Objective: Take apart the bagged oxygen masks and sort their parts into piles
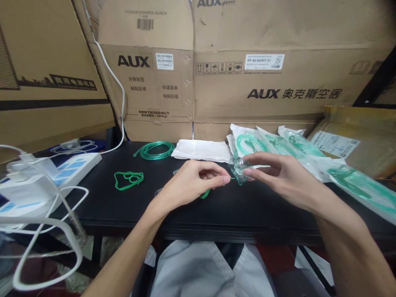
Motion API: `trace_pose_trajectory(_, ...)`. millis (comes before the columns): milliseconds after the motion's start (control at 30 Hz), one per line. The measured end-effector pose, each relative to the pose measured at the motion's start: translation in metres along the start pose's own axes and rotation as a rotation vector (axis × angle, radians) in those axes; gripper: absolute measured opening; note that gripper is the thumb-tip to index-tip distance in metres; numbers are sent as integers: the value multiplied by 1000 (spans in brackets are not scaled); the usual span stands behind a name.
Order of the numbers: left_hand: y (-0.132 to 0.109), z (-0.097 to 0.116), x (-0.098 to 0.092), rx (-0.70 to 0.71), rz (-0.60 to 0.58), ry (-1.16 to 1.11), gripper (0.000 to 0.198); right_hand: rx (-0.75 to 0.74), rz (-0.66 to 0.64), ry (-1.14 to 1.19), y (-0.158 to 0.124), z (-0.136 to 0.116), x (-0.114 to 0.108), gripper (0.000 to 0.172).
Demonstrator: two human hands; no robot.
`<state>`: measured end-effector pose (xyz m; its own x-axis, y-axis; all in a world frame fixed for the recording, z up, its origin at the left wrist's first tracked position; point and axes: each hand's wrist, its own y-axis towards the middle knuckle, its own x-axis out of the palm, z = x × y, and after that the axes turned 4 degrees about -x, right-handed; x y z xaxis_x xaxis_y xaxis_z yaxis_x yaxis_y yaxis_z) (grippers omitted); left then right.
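My right hand (275, 170) grips a clear, green-tinted plastic mask (237, 168) between thumb and fingers, above the black table. Close beside it on the left, my left hand (201, 175) pinches a thin green elastic strap (204, 194). One end of the strap sticks out past the fingertips toward the mask's lower edge; whether it passes through the mask I cannot tell. Part of the strap hangs below the left palm. Behind the left hand a small clear piece is mostly hidden. Farther left lies a second green elastic strap (129, 180), loosely looped on the table.
Coiled green tubing (154, 150) and a white packet (202, 150) lie at the back. Several sealed pouches (275, 144) with green tubing fill the right. A power strip (77, 165) with white cables occupies the left. Cardboard boxes (216, 95) wall off the back.
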<state>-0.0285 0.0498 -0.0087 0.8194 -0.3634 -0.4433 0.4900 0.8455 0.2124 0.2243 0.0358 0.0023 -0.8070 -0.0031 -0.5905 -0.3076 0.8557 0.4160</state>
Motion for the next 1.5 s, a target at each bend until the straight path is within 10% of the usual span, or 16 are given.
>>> trace_pose_trajectory(733,3,-4,4,62,180,93,28,19,104,29,3,-9,19,36)
trace_pose_trajectory(1167,2,0,-1,49,43,-9,29,33,51,50,2,-8,21,38)
trace_pose_trajectory(1500,4,0,2,86,108,-47,31,-386,249,-258,-1,-17,22,13)
